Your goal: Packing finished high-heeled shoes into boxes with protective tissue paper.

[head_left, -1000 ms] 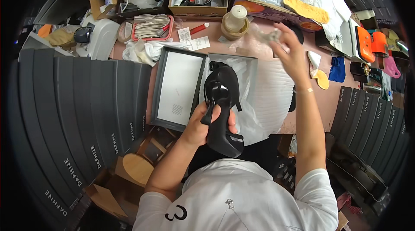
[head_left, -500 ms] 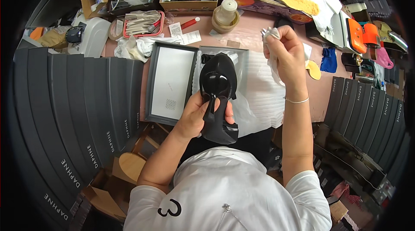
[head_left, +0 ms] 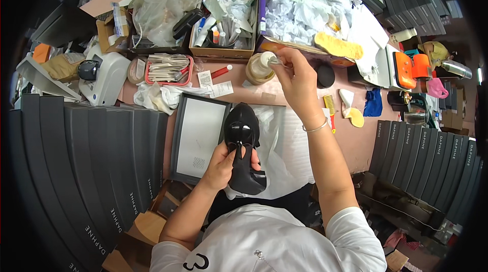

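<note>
My left hand (head_left: 220, 167) is closed around a black high-heeled shoe (head_left: 246, 174), with its thumb by the slim heel. The shoe's glossy back and dark upper show above the fingers. My right hand (head_left: 296, 78) reaches forward, thumb and fingertips pinched on a small piece of whitish cloth (head_left: 275, 60). That cloth is at the top of a pale plastic bottle (head_left: 265, 63), which stands in a round tan holder. Below the shoe lies an open grey shoebox (head_left: 179, 142) with white tissue paper (head_left: 269, 124) beside it.
Stacked dark shoeboxes (head_left: 91, 155) wall the left side, with more shoeboxes (head_left: 422, 155) at right. Boxes of crumpled paper (head_left: 290, 18) and of pens line the back. A yellow-and-red brush (head_left: 330, 112), a black round lid (head_left: 324, 76) and a blue cloth (head_left: 373, 102) lie at right.
My right hand has moved left and forward to the bottle top with the cloth. The view has tilted, so the table appears lower; my left hand still holds the shoe.
</note>
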`<state>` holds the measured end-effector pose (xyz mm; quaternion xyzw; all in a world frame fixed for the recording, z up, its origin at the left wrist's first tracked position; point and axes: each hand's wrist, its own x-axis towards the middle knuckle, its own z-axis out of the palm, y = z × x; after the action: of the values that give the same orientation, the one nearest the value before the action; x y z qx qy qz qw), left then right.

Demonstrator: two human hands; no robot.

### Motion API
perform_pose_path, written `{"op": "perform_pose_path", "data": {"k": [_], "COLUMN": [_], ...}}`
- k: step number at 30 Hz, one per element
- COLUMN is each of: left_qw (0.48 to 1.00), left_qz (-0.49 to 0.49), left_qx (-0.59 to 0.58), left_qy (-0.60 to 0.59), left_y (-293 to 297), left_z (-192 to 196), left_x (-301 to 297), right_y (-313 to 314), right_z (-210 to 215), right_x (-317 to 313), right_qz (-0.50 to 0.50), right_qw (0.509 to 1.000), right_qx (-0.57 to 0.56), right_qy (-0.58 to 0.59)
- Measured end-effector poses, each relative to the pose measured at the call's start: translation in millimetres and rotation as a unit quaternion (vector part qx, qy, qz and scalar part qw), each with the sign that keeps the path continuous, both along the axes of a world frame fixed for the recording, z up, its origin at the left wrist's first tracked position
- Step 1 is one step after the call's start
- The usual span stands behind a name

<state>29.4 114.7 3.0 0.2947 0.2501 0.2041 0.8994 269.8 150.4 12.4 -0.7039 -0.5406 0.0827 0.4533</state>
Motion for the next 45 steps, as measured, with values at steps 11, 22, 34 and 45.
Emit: {"op": "perform_pose_path", "data": {"k": [11, 22, 34, 45], "left_qw": [0.998, 0.998, 0.998, 0.997], "left_qz": [-0.006, -0.024, -0.019, 0.01], "left_qx": [-0.048, 0.038, 0.021, 0.061], "left_qy": [-0.044, -0.041, 0.057, 0.04], "left_y": [5.9, -21.9, -66.4, -100.7], "left_z": [11.1, 15.8, 23.9, 36.7], "left_x": [-6.3, -14.7, -32.3, -52.6], "right_y": [7.5, -59.4, 0.9, -188.0], "right_z": [-66.7, -46.8, -58.9, 79.7], "right_x": [0.2, 48.6, 1.6, -95.1], "right_qz": [-0.001, -0.214, 0.0, 0.167], "right_qw": [0.992, 0.851, 0.998, 0.97], "right_qx": [0.009, 0.277, 0.015, -0.042], "right_qy": [-0.125, 0.391, -0.061, 0.172]}}
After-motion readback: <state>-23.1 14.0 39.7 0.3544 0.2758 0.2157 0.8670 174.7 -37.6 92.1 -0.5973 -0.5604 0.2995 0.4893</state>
